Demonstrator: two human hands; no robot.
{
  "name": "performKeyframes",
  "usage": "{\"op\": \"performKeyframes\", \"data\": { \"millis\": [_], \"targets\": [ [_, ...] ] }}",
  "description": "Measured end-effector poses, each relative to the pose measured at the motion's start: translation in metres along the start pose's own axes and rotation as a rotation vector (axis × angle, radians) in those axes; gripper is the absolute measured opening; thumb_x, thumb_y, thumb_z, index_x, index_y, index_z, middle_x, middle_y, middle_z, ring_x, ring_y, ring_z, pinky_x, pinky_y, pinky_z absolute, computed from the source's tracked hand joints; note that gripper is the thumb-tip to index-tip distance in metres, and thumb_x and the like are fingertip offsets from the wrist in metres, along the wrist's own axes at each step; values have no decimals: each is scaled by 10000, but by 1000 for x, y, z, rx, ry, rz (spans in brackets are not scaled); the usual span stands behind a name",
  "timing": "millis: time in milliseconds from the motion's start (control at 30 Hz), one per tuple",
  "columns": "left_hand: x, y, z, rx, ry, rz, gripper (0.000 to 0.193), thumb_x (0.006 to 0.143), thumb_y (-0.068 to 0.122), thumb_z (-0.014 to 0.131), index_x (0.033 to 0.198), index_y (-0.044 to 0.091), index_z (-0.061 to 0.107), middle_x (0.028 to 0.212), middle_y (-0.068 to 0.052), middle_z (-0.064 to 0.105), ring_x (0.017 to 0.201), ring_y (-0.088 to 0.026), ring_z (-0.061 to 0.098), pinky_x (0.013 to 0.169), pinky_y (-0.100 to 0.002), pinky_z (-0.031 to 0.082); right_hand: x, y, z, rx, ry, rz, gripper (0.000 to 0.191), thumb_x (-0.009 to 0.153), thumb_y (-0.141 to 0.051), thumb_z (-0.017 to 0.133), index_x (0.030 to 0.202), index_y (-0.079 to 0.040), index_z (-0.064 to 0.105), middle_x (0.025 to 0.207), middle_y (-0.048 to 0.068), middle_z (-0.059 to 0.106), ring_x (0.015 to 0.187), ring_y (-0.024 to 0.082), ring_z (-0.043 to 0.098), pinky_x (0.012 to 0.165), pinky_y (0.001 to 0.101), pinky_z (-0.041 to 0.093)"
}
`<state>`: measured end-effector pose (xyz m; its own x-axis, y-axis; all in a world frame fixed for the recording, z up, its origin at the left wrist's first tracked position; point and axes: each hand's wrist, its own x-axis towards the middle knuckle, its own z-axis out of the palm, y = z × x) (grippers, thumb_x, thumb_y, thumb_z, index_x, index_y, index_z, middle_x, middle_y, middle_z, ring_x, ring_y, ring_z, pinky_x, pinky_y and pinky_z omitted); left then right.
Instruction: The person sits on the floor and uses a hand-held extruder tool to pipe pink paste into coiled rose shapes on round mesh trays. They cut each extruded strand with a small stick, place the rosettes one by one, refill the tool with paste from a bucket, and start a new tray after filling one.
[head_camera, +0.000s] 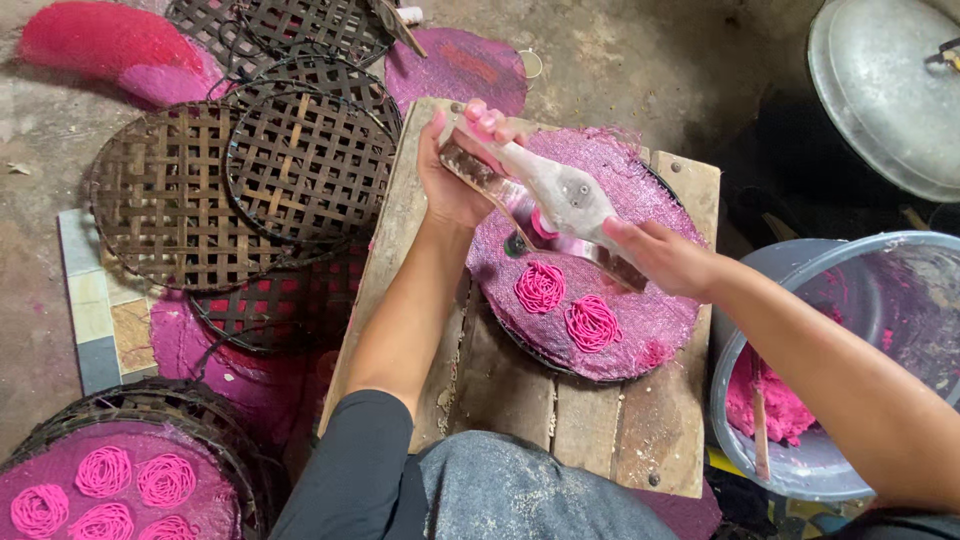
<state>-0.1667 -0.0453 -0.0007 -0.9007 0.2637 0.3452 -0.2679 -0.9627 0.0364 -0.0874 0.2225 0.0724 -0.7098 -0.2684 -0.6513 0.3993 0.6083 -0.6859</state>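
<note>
both hands held the noodle press (560, 205): left hand (455, 175) clamped on its far end, right hand (665, 258) on its near end, long way slanted over the pink mat (655, 320).

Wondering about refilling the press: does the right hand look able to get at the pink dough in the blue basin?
Probably yes. The right hand grips one press handle, so it must let go first; the basin sits open beside that arm, dough uncovered.

Soft, even daylight falls from above, bright enough for vivid pinks; shadows stay faint. Mild glare sits on the metal lid (885, 90). Focus is sharp centrally, with slight wide-angle stretching and softness toward the corners
</note>
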Motion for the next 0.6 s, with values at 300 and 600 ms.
{"op": "performKeyframes", "data": {
  "millis": [300,600],
  "targets": [
    [-1,-8,-19,32,151,100,316,877,478,608,907,170,540,853,12,566,856,-173,584,963,-393,480,-1,-23,6,-217,3,61,844,955,-712,303,1052,46,662,785,109,648,698,204,646,668,356,607],
    [11,9,-9,189,105,134,354,880,520,550,876,167,520,804,8,556,798,-175,576,844,-394,465,9,-21,19,-157,91,-13,815,928,-722,325,1039,10,666,768,109,693,691,200,706,635,354,613]
  ]
}}
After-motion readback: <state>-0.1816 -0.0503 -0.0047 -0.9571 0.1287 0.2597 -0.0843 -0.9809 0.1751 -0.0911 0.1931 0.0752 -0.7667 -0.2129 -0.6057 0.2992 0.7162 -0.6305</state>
